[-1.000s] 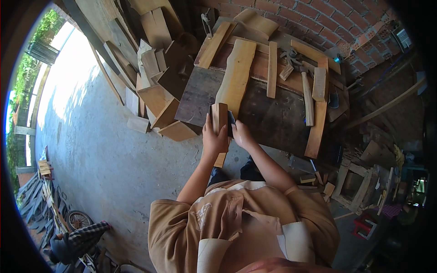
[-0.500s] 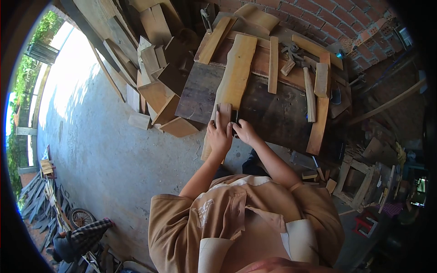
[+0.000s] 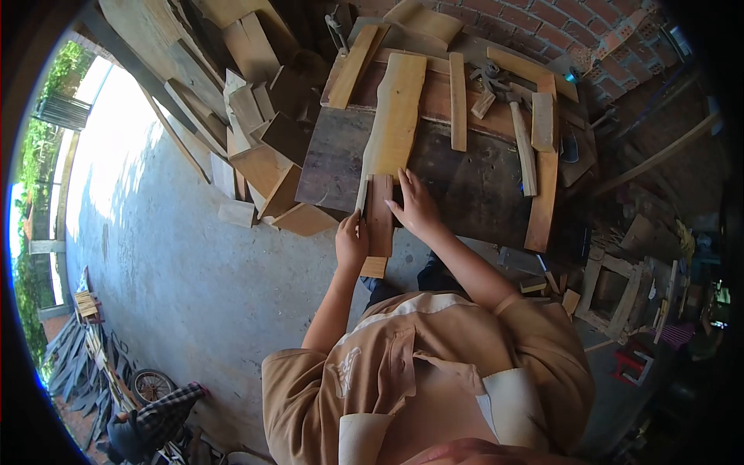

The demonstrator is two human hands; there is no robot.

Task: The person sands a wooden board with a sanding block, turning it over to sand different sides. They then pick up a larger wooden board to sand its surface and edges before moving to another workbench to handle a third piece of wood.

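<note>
A long pale board (image 3: 397,116) with one wavy edge lies across the dark workbench (image 3: 333,159) and sticks out over its near edge. On its near part rests a short reddish-brown wooden piece (image 3: 380,217). My left hand (image 3: 352,242) is at the left side of that piece, its fingers bent and pressed against the edges there. On the right side, my right hand (image 3: 415,203) has its fingers spread, with a fingertip on the pale board and the thumb near the brown piece.
Right of the board lie a narrow strip (image 3: 458,101), a hammer (image 3: 523,147), a metal clamp-like tool (image 3: 496,81) and a long plank (image 3: 544,201). Wood offcuts (image 3: 267,170) are piled left of the bench. A person (image 3: 155,418) is at the lower left.
My right hand has moved up and its fingers have spread. My left hand has shifted left and down, off the top of the brown piece, which now shows more fully.
</note>
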